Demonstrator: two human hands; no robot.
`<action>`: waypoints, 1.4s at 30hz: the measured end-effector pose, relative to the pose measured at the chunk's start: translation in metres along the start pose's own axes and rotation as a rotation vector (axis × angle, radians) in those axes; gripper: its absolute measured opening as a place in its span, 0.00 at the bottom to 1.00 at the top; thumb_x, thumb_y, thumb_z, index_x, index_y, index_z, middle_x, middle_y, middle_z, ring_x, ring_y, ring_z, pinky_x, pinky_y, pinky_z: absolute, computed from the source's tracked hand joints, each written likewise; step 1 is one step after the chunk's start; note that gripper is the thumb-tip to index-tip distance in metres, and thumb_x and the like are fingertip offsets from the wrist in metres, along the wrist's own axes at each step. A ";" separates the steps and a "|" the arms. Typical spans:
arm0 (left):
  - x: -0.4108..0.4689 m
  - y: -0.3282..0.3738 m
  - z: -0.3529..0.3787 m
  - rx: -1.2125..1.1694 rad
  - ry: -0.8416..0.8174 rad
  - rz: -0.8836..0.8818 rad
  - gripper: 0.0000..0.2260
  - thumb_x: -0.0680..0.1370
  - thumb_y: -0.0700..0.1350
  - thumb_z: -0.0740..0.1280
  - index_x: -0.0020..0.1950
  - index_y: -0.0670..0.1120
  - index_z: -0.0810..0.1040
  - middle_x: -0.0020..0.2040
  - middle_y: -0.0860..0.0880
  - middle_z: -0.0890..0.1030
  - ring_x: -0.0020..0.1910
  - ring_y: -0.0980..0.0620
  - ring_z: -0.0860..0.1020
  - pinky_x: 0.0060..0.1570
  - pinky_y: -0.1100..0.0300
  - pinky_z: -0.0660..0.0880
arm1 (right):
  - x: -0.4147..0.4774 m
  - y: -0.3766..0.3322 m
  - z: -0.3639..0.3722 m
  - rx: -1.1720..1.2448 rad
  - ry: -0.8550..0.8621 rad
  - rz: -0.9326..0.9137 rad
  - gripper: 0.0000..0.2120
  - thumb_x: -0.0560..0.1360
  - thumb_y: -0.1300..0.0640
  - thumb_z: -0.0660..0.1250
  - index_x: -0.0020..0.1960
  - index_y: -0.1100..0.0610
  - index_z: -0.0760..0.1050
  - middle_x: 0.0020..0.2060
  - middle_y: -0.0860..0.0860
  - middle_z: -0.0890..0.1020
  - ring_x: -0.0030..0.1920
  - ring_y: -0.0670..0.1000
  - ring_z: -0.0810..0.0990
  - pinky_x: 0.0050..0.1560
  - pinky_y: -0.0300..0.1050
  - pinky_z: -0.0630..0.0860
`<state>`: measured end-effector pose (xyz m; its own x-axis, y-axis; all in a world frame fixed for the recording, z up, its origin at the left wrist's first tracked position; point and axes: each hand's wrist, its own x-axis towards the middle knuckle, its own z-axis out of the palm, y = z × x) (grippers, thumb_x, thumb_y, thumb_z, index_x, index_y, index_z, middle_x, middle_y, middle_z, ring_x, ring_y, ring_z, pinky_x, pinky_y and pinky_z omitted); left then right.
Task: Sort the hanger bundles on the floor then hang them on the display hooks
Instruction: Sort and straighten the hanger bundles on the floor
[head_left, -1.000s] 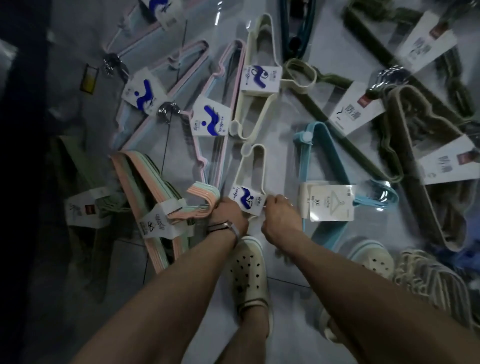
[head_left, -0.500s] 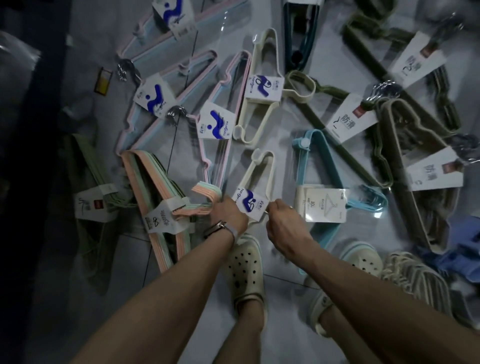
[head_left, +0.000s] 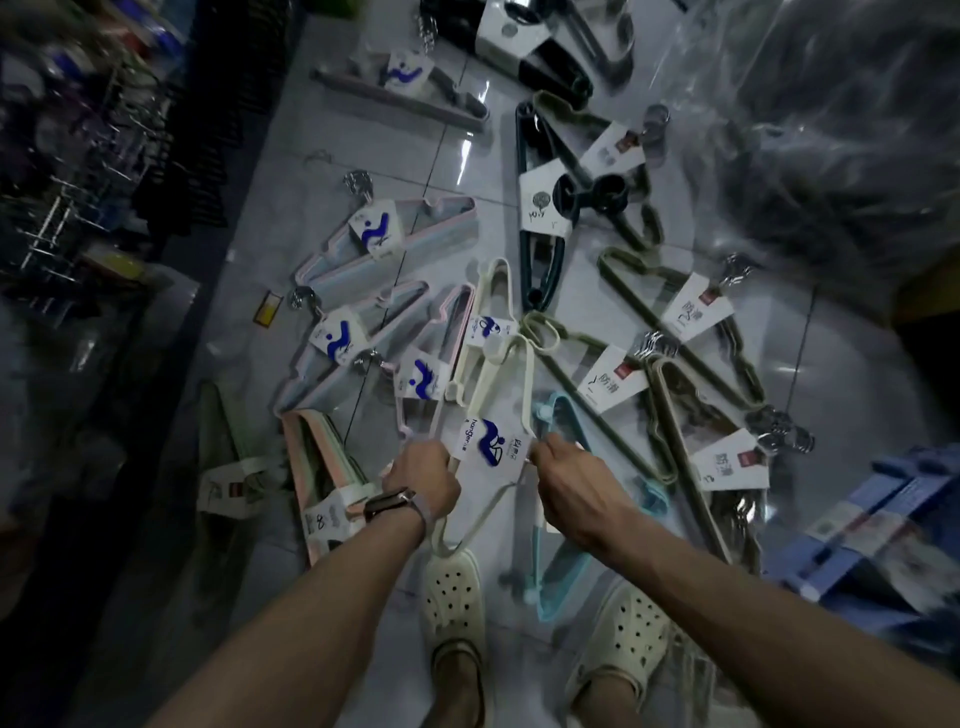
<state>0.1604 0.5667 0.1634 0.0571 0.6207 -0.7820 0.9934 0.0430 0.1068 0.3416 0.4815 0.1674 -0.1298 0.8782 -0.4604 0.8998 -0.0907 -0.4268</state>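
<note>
Cream hanger bundle (head_left: 491, 447), mid-frame, is gripped by curled fingers of left hand (head_left: 423, 480) and right hand (head_left: 576, 488); could get snagged on blue hanger bundle (head_left: 558, 413) underneath.

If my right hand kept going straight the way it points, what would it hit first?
Your right hand pinches the cream hanger bundle; beyond that, probably the pink hanger bundle; depth unclear.

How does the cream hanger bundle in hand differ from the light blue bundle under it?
The cream bundle is held up, gripped by the left hand and right hand; the light blue bundle lies on the floor. The cream bundle's blue-logo label faces up; the light blue bundle's label is hidden. Both are plastic hangers.
</note>
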 end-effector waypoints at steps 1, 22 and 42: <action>0.001 0.008 -0.008 0.023 0.021 0.017 0.10 0.76 0.37 0.64 0.35 0.45 0.70 0.44 0.41 0.80 0.43 0.41 0.79 0.38 0.55 0.72 | 0.005 0.005 -0.012 -0.020 0.015 -0.021 0.12 0.71 0.71 0.66 0.54 0.65 0.77 0.47 0.62 0.79 0.42 0.64 0.81 0.40 0.56 0.77; 0.239 0.040 -0.003 -0.059 0.167 0.096 0.06 0.79 0.42 0.65 0.48 0.43 0.81 0.47 0.40 0.83 0.42 0.41 0.78 0.39 0.54 0.71 | 0.235 0.110 0.038 -0.107 0.026 0.178 0.23 0.75 0.70 0.68 0.69 0.62 0.71 0.61 0.60 0.77 0.58 0.61 0.79 0.54 0.55 0.80; 0.267 0.029 -0.006 0.051 0.198 0.122 0.07 0.81 0.40 0.63 0.57 0.43 0.78 0.53 0.42 0.81 0.55 0.41 0.81 0.48 0.51 0.75 | 0.273 0.096 0.068 0.024 0.032 0.353 0.02 0.83 0.58 0.63 0.53 0.56 0.71 0.50 0.54 0.80 0.41 0.54 0.80 0.42 0.51 0.81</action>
<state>0.2043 0.7382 -0.0387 0.1614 0.7607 -0.6287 0.9844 -0.0784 0.1578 0.3639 0.6809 -0.0520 0.2011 0.8051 -0.5580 0.8767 -0.4020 -0.2642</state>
